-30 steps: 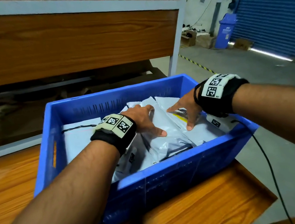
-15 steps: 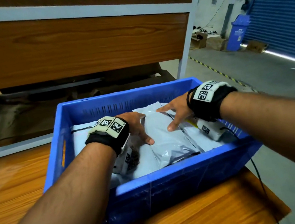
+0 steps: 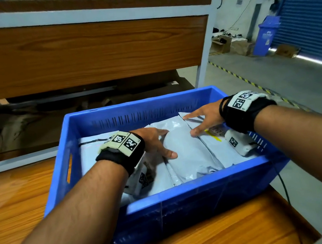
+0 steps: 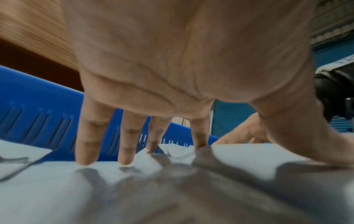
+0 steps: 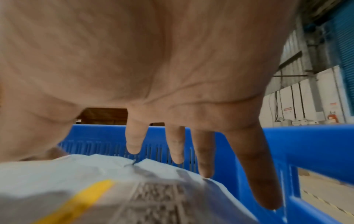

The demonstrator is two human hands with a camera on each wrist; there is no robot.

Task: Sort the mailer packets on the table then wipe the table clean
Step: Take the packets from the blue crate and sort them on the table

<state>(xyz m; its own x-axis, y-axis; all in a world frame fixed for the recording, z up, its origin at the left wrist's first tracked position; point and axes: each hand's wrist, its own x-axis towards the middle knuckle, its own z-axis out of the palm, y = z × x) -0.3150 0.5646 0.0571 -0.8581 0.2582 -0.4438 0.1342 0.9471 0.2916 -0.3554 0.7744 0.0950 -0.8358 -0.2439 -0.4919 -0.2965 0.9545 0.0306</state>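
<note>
Both hands are lying flat, fingers spread: left hand point(image 3: 154, 143) is pressing on the grey mailer packets point(image 3: 188, 153) mid-crate, right hand point(image 3: 204, 116) is resting fingertips on the packets toward the far right. Nothing is being gripped. Packets are all sitting inside the blue crate point(image 3: 186, 206), which is standing on the wooden table point(image 3: 19, 200).
</note>
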